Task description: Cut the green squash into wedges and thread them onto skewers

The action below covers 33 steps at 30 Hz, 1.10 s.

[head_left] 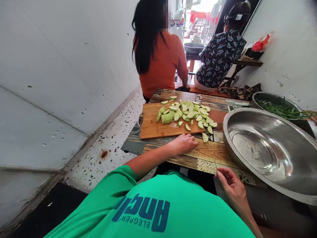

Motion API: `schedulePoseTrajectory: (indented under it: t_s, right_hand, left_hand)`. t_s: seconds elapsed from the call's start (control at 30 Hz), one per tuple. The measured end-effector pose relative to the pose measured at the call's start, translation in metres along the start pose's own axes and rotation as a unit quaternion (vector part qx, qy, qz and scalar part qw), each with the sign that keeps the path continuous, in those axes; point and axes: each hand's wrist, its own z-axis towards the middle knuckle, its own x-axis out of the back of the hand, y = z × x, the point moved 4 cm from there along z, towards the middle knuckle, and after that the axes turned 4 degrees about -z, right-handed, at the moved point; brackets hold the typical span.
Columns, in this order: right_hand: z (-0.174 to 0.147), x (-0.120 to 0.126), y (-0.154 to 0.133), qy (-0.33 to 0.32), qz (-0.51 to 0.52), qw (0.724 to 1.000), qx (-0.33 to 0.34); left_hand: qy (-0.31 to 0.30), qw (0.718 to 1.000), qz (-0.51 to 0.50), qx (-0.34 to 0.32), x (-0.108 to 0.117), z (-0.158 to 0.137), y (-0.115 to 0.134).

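Between the thumb and fingers of my right hand [231, 185] is the near end of a thin skewer [211, 153], low at the table's front edge. The skewer slants up and away to a half-moon zucchini slice [205, 137] at its far end. My left hand [184, 144] lies by the near edge of the wooden cutting board [151, 124], its fingers curled. What those fingers hold, if anything, is hidden. Many pale green zucchini slices [190, 115] are spread over the board and past its right edge; a stacked row of cut slices [167, 118] stands at its left.
A large steel basin [257, 155] stands at the right of the table, and behind it a bowl of long green vegetables [279, 109]. Two people sit beyond the table, one in an orange top [160, 59], one in a patterned shirt [220, 61]. A white wall [61, 66] runs along the left.
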Motion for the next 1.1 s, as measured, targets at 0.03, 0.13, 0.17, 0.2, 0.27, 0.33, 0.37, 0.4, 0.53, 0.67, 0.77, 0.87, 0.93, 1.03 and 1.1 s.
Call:
schedulePoseTrajectory:
  t_s: [0.03,0.13,0.17,0.2,0.27,0.33,0.37,0.4,0.53,0.67,0.77,0.87,0.93,1.03,1.1]
  right_hand:
    - [0.002,-0.003,0.000,-0.007,0.005,1.000,0.003]
    - [0.008,-0.012,-0.001,-0.033,0.013,0.999,0.006]
    - [0.009,-0.015,-0.002,-0.046,0.018,0.999,0.004]
    - [0.011,-0.018,-0.003,-0.059,0.025,0.998,0.002]
    - [0.015,-0.026,-0.006,-0.081,0.041,0.996,0.002]
    - [0.020,-0.036,-0.012,-0.094,0.058,0.994,0.011]
    - [0.023,-0.043,-0.016,-0.098,0.068,0.993,0.016]
    - [0.025,-0.050,-0.019,-0.106,0.079,0.991,0.020]
    - [0.034,-0.084,-0.032,-0.159,0.111,0.981,0.025]
    - [0.038,-0.104,-0.040,-0.180,0.068,0.979,0.063]
    - [0.036,-0.102,-0.045,-0.136,-0.016,0.982,0.130]
    - [0.028,-0.096,-0.049,-0.101,-0.087,0.969,0.207]
    - [0.021,-0.094,-0.050,-0.102,-0.120,0.957,0.242]
    - [0.013,-0.095,-0.050,-0.110,-0.155,0.942,0.276]
    - [0.011,-0.095,-0.052,-0.108,-0.165,0.935,0.294]
  left_hand:
    - [-0.006,1.000,-0.001,-0.001,0.000,0.000,-0.002]
    - [-0.015,0.999,-0.037,-0.001,0.005,-0.002,-0.007]
    - [-0.008,0.998,-0.069,-0.002,0.007,-0.003,-0.010]
    - [0.009,0.993,-0.115,-0.001,0.010,-0.005,-0.013]
    - [0.069,0.967,-0.243,0.018,0.017,-0.013,-0.022]
    - [0.130,0.903,-0.404,0.064,0.020,-0.024,-0.035]
    - [0.150,0.855,-0.487,0.097,0.019,-0.030,-0.042]
    - [0.166,0.797,-0.565,0.132,0.016,-0.036,-0.049]
    - [0.222,0.520,-0.785,0.251,0.006,-0.056,-0.064]
    - [0.278,0.364,-0.843,0.281,0.004,-0.065,-0.068]
    - [0.305,0.360,-0.829,0.300,0.002,-0.070,-0.071]
    - [0.314,0.355,-0.817,0.327,-0.002,-0.074,-0.073]
    - [0.323,0.339,-0.818,0.335,-0.003,-0.074,-0.073]
    - [0.328,0.313,-0.819,0.351,-0.002,-0.074,-0.072]
    - [0.324,0.302,-0.818,0.366,-0.001,-0.073,-0.072]
